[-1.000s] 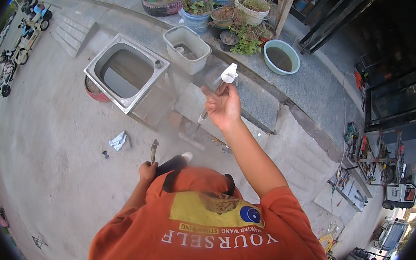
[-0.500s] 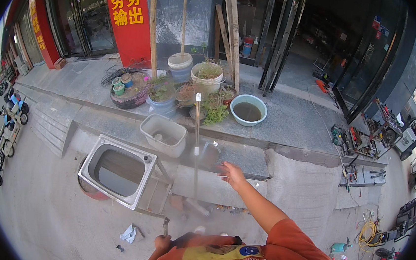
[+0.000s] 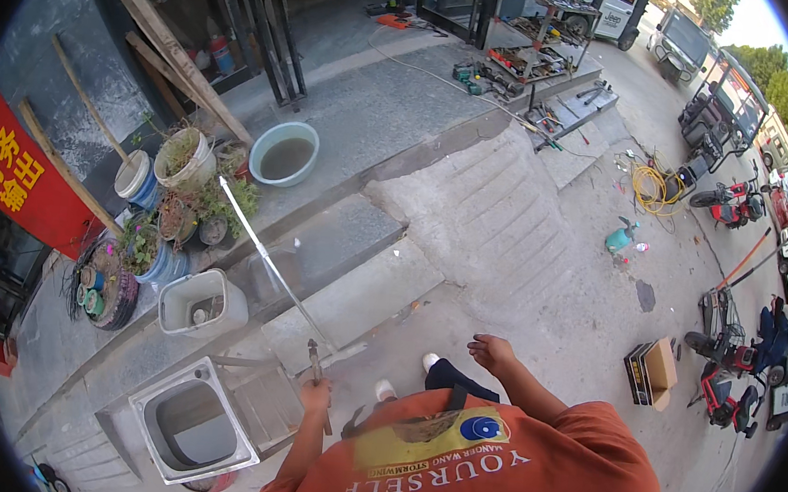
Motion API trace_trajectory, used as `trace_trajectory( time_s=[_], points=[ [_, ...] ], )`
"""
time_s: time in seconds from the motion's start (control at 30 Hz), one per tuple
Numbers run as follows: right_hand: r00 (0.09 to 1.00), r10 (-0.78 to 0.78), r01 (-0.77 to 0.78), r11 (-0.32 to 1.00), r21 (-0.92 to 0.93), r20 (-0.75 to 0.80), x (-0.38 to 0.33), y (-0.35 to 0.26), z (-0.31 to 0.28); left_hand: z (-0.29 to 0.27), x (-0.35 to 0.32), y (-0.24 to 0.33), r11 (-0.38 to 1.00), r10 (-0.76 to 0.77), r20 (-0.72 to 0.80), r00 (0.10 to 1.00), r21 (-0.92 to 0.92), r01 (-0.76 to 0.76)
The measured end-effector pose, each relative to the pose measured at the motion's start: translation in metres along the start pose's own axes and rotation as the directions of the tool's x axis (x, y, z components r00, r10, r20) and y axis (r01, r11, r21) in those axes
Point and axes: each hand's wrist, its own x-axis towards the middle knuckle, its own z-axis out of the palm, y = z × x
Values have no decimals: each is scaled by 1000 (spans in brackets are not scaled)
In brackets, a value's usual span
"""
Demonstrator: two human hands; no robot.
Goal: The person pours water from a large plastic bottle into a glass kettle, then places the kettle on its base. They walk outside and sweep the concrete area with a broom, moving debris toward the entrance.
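My left hand (image 3: 314,396) grips a hammer-like tool (image 3: 314,361), its metal head up and its handle end showing below my fist. My right hand (image 3: 491,352) is out in front of my body, fingers loosely apart, with nothing in it. Beyond my left hand a thin silvery pole (image 3: 270,265) with a white tip rises from the ground. Left of that hand, a stainless steel sink (image 3: 144,402) with murky water rests over a reddish tub. Behind the sink stands a grey plastic bin (image 3: 237,307).
Potted plants (image 3: 186,162) and a light blue basin (image 3: 287,132) with dark water stand on the raised stone step (image 3: 362,79). A concrete ramp (image 3: 500,208) slopes down. Further right are a tool rack (image 3: 532,57), yellow hose (image 3: 649,186), open cardboard box (image 3: 659,372) and parked scooters (image 3: 730,369).
The view has swung to the right, so the sink and pots sit further left. My right hand has drawn back from near the pole. My left hand shows more fully, still gripping the tool.
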Motion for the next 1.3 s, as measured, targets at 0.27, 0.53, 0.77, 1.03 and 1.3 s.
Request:
trace_trajectory(
  time_s=[0.27,0.53,0.77,1.03,1.3],
  points=[
    [960,-15,110,938,-329,278,-34,-61,58,132,-19,159,986,132,305,943,-135,-95],
    [862,36,240,848,-472,505,-18,-187,35,300,-56,293,984,148,547,824,-166,-67],
    [815,-9,278,883,-378,579,-25,-279,22,386,-74,382,965,249,645,722,-227,-131],
    [865,-244,357,914,-195,438,29,-332,51,452,-32,461,945,327,758,565,-260,-199],
    [919,-391,383,915,-127,-47,28,-417,76,512,-11,555,930,208,942,263,-107,-351]
  ],
)
